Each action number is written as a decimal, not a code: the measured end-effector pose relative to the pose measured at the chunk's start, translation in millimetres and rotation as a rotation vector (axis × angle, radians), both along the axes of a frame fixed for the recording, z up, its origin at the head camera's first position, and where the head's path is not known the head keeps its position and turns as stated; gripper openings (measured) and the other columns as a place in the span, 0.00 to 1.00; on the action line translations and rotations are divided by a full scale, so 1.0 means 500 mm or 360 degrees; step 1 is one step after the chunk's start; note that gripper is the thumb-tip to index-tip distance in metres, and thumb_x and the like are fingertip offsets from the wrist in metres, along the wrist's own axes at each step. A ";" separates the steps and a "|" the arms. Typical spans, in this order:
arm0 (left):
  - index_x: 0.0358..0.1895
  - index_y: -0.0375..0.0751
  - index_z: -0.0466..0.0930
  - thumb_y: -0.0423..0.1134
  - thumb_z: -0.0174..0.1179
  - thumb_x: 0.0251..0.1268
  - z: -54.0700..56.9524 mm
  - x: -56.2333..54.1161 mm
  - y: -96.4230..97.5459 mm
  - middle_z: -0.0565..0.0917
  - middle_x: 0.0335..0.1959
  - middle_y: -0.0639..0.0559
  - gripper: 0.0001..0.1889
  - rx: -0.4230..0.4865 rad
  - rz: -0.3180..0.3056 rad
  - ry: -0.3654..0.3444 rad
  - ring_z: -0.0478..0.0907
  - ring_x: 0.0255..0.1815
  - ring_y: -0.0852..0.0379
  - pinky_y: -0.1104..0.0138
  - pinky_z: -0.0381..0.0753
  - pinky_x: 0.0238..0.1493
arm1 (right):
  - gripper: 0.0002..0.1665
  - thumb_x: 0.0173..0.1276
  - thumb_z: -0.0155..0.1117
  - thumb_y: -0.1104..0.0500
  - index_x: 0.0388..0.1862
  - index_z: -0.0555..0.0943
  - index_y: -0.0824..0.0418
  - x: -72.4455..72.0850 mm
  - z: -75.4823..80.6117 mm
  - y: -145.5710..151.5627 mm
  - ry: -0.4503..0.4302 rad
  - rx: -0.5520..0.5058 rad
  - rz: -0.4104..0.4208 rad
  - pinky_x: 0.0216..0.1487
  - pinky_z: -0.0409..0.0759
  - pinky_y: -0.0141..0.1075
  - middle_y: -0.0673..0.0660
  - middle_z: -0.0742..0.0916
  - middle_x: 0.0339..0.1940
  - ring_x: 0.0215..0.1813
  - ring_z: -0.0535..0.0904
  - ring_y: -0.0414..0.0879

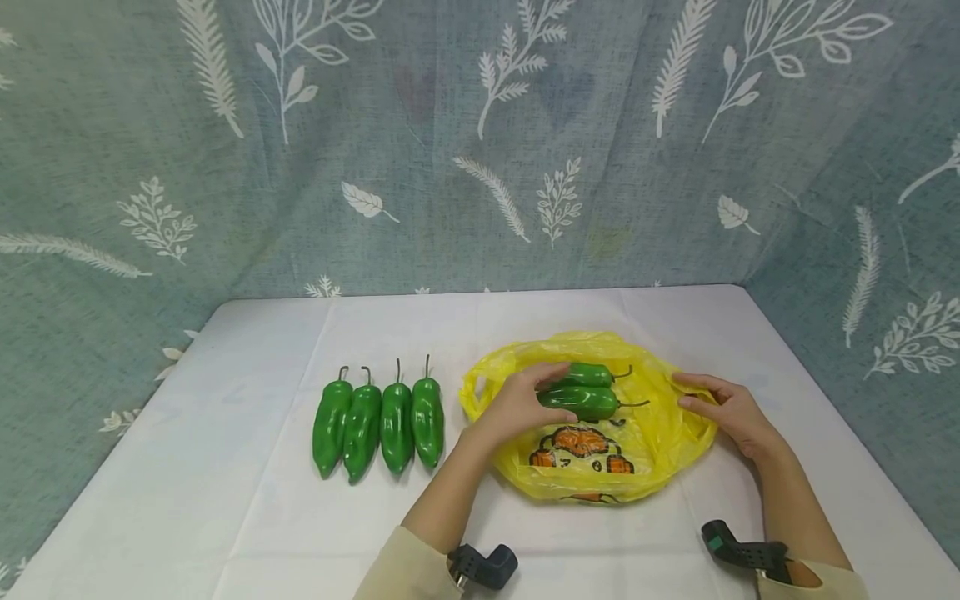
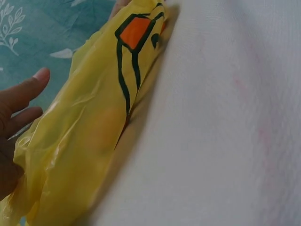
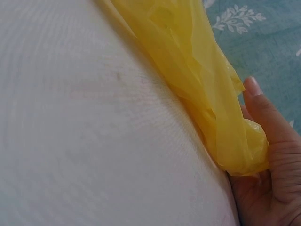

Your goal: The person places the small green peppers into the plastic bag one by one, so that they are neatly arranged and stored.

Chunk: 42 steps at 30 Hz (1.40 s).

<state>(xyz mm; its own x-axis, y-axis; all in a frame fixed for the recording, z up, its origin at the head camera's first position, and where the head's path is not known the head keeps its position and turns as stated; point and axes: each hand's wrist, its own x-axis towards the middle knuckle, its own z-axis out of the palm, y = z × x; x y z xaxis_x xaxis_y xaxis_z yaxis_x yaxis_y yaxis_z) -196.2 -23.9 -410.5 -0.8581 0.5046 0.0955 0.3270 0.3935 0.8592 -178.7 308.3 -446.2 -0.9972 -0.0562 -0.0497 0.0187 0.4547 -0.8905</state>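
A yellow plastic bag (image 1: 652, 454) with an orange and black print lies spread on the table, its mouth facing up. Two green peppers (image 1: 585, 403) lie side by side in it, stems to the right. My left hand (image 1: 517, 404) reaches over the bag's left side, thumb and fingers apart beside the peppers' left ends; whether it touches them is hard to tell. In the left wrist view the left hand's fingers (image 2: 23, 96) look loosely extended behind the bag wall. On the right, the bag's rim is pinched between thumb and fingers of my right hand (image 1: 738, 412).
Several more green peppers (image 1: 362, 433) stand in a row left of the bag, stems pointing away. A white cloth (image 1: 262, 525) covers the table. Patterned blue-green fabric (image 1: 420, 208) hangs behind and at the sides. Each wrist wears a black camera mount (image 1: 483, 567).
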 end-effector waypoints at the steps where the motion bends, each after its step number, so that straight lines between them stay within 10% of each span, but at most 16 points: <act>1: 0.67 0.45 0.68 0.43 0.73 0.49 0.001 0.000 -0.003 0.73 0.65 0.54 0.39 0.0017 -0.0002 -0.0032 0.71 0.64 0.54 0.65 0.70 0.63 | 0.36 0.63 0.66 0.47 0.63 0.72 0.66 0.000 0.000 0.000 0.0000 0.0001 0.0000 0.50 0.61 0.09 0.43 0.77 0.62 0.72 0.57 0.60; 25: 0.70 0.46 0.63 0.32 0.71 0.50 0.055 0.031 -0.083 0.69 0.68 0.48 0.41 0.0309 -0.0013 -0.0317 0.64 0.69 0.51 0.52 0.62 0.68 | 0.31 0.63 0.66 0.48 0.63 0.75 0.60 -0.003 0.000 0.001 0.0005 -0.0032 0.0020 0.51 0.61 0.10 0.43 0.78 0.61 0.72 0.58 0.57; 42: 0.70 0.53 0.63 0.40 0.72 0.50 0.047 0.032 -0.147 0.70 0.67 0.57 0.41 0.0211 0.0157 -0.0097 0.63 0.70 0.51 0.53 0.61 0.69 | 0.34 0.63 0.66 0.48 0.63 0.73 0.64 -0.001 0.000 0.001 -0.0015 -0.0051 0.0012 0.53 0.63 0.11 0.37 0.78 0.59 0.72 0.57 0.58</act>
